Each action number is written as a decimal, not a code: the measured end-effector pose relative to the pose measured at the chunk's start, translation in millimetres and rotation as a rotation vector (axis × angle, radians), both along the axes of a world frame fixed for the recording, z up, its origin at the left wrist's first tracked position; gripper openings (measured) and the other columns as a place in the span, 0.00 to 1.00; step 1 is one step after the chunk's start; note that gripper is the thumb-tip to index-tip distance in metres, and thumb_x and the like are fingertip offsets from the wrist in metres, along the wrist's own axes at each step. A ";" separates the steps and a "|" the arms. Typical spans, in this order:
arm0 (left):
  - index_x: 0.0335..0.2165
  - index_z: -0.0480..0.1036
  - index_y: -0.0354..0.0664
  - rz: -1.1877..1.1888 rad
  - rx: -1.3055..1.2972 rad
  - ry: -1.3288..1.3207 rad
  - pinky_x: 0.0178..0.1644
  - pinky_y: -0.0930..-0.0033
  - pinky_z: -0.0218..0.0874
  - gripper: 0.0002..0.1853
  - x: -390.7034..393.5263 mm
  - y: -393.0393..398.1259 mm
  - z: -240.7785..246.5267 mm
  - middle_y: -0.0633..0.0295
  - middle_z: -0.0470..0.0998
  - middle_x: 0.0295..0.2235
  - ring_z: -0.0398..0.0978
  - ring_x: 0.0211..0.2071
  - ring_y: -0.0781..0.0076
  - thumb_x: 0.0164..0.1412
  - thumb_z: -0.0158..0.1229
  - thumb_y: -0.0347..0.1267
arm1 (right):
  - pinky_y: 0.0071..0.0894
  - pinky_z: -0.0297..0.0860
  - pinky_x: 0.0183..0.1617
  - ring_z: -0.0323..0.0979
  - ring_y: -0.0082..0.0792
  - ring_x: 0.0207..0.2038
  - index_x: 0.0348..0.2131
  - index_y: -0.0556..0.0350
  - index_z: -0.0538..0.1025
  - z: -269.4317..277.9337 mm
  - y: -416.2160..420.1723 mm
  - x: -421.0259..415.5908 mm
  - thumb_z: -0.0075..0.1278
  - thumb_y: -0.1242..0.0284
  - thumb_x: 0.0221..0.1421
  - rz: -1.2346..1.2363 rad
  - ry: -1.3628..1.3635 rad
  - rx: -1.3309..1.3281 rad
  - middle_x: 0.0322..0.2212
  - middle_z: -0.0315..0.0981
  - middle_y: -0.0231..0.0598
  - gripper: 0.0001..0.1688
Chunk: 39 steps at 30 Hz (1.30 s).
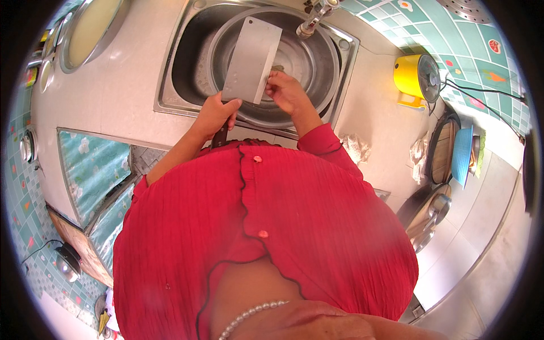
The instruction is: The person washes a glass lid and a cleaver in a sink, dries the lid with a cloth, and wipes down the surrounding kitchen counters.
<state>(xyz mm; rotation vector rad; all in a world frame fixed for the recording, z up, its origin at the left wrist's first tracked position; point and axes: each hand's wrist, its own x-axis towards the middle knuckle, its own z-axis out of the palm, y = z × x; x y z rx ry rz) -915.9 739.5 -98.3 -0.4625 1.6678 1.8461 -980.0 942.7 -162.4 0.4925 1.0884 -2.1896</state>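
Observation:
My left hand (216,114) grips a broad metal cleaver (251,59) by its dark handle, close to my body. The blade points away from me over a large round metal basin (332,72), which sits in a stainless steel sink (162,95). At the blade's right edge is my right hand (285,91), its fingers curled and bunched; whether they pinch something small there cannot be made out. A small brownish piece shows in the basin just beyond those fingers. The faucet (312,21) reaches over the basin's far right side.
A yellow electric pot (410,76) with a glass lid and cord stands on the counter at right. Beyond it are a blue basket (461,153) and a round wooden board (443,148). A large metal bowl of pale contents (93,32) stands at far left. Teal patterned tiles line the walls.

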 end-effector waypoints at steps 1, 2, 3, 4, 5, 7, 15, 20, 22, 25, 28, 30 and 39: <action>0.27 0.64 0.37 -0.004 0.004 0.002 0.14 0.75 0.53 0.09 0.4 -0.1 -0.5 0.65 0.64 0.14 0.60 0.11 0.78 0.55 0.52 0.32 | 0.20 0.59 0.28 0.62 0.22 0.24 0.28 0.57 0.70 0.5 2.0 -2.0 0.47 0.78 0.50 0.006 -0.004 -0.016 0.22 0.66 0.30 0.02; 0.28 0.64 0.37 0.000 0.005 -0.003 0.14 0.75 0.53 0.09 1.4 0.2 -1.1 0.65 0.64 0.14 0.60 0.11 0.78 0.55 0.53 0.32 | 0.20 0.59 0.27 0.62 0.22 0.24 0.28 0.57 0.70 0.9 3.9 -2.7 0.47 0.78 0.50 0.005 0.002 -0.018 0.22 0.66 0.30 0.02; 0.28 0.64 0.37 0.007 0.005 -0.009 0.14 0.75 0.53 0.09 2.3 0.3 -2.2 0.65 0.64 0.14 0.60 0.11 0.78 0.55 0.53 0.32 | 0.20 0.59 0.27 0.62 0.22 0.24 0.28 0.57 0.70 1.5 5.1 -4.5 0.47 0.78 0.50 0.006 0.007 -0.022 0.22 0.66 0.30 0.02; 0.28 0.65 0.37 0.014 0.005 -0.014 0.14 0.75 0.53 0.09 3.0 0.5 -2.6 0.65 0.64 0.14 0.61 0.11 0.78 0.55 0.53 0.32 | 0.20 0.59 0.27 0.62 0.22 0.24 0.28 0.57 0.70 2.3 5.5 -5.8 0.47 0.78 0.51 0.008 0.013 -0.026 0.22 0.66 0.30 0.01; 0.28 0.65 0.37 0.009 0.004 -0.016 0.15 0.75 0.53 0.09 3.1 0.9 -1.7 0.65 0.64 0.14 0.61 0.11 0.78 0.55 0.53 0.32 | 0.20 0.59 0.27 0.62 0.22 0.24 0.28 0.57 0.70 1.7 5.2 -6.6 0.47 0.78 0.51 0.015 0.024 -0.012 0.22 0.66 0.30 0.01; 0.29 0.65 0.37 -0.003 0.001 -0.016 0.15 0.75 0.54 0.09 1.6 1.6 1.3 0.65 0.64 0.14 0.61 0.11 0.78 0.55 0.53 0.32 | 0.20 0.59 0.27 0.63 0.22 0.24 0.28 0.57 0.70 -2.9 5.5 -8.1 0.47 0.77 0.51 0.026 0.048 0.016 0.22 0.65 0.30 0.01; 0.28 0.65 0.36 0.009 0.011 -0.002 0.15 0.75 0.54 0.11 1.9 0.0 1.0 0.65 0.64 0.14 0.61 0.11 0.78 0.55 0.54 0.33 | 0.20 0.59 0.27 0.62 0.22 0.23 0.26 0.57 0.70 8.4 5.8 -10.2 0.48 0.77 0.52 0.026 0.046 -0.005 0.21 0.65 0.30 0.03; 0.28 0.65 0.36 -0.021 -0.021 0.013 0.15 0.75 0.54 0.11 0.8 0.8 2.5 0.65 0.64 0.13 0.61 0.11 0.78 0.55 0.54 0.34 | 0.20 0.59 0.26 0.61 0.22 0.22 0.26 0.57 0.71 6.6 6.5 -13.0 0.47 0.76 0.52 0.039 0.088 0.047 0.20 0.65 0.29 0.03; 0.28 0.65 0.37 -0.018 -0.013 0.001 0.16 0.75 0.54 0.11 0.9 2.3 4.4 0.65 0.64 0.13 0.61 0.11 0.78 0.55 0.54 0.34 | 0.20 0.58 0.26 0.61 0.21 0.22 0.27 0.57 0.71 2.1 8.0 -13.2 0.47 0.76 0.52 0.049 0.103 0.057 0.20 0.65 0.28 0.03; 0.28 0.65 0.37 0.000 0.009 -0.012 0.16 0.75 0.54 0.12 2.2 2.4 1.0 0.65 0.64 0.13 0.61 0.11 0.78 0.55 0.54 0.35 | 0.20 0.59 0.26 0.62 0.21 0.22 0.28 0.58 0.72 -0.5 10.5 -13.1 0.47 0.76 0.52 0.078 0.098 0.052 0.20 0.65 0.28 0.03; 0.28 0.65 0.37 -0.013 0.001 0.010 0.16 0.75 0.54 0.11 2.1 2.1 1.3 0.65 0.64 0.13 0.61 0.11 0.78 0.56 0.54 0.35 | 0.20 0.59 0.26 0.63 0.22 0.22 0.29 0.59 0.72 2.3 11.2 -13.4 0.47 0.76 0.52 0.068 0.089 0.052 0.21 0.66 0.29 0.04; 0.28 0.65 0.37 -0.013 0.005 0.016 0.16 0.75 0.54 0.11 2.8 1.1 -0.6 0.65 0.64 0.13 0.61 0.11 0.78 0.56 0.54 0.35 | 0.21 0.60 0.27 0.63 0.22 0.22 0.29 0.60 0.72 5.4 10.6 -13.5 0.47 0.76 0.52 0.038 0.054 0.032 0.21 0.67 0.30 0.04; 0.28 0.65 0.37 -0.029 -0.018 0.023 0.16 0.75 0.54 0.11 2.3 1.6 2.3 0.65 0.64 0.13 0.61 0.11 0.78 0.56 0.53 0.34 | 0.22 0.60 0.27 0.63 0.23 0.23 0.31 0.61 0.72 1.4 12.5 -17.5 0.46 0.75 0.53 0.067 0.094 0.042 0.22 0.68 0.33 0.06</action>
